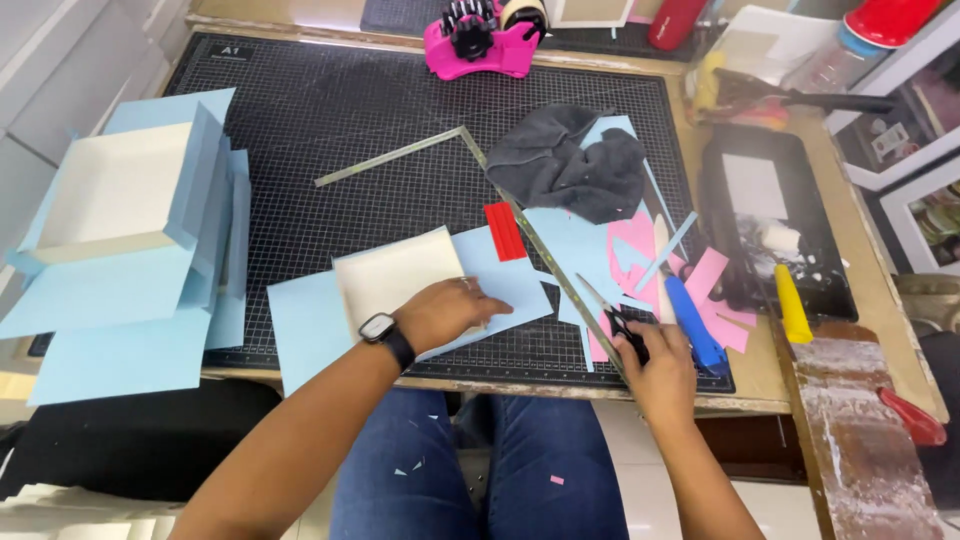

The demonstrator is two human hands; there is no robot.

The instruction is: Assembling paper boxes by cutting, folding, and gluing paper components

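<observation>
Two hands (450, 310); one scissors (615, 315); one tape dispenser (480, 40); one grey cloth (570, 160)

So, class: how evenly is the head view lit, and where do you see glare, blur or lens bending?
Head view: bright, even light with soft shadows; mild glare at the top edge near the pink tape dispenser; the cutting mat edges bow, so wide-angle distortion; the left hand and the right hand on the scissors are sharp.
</observation>
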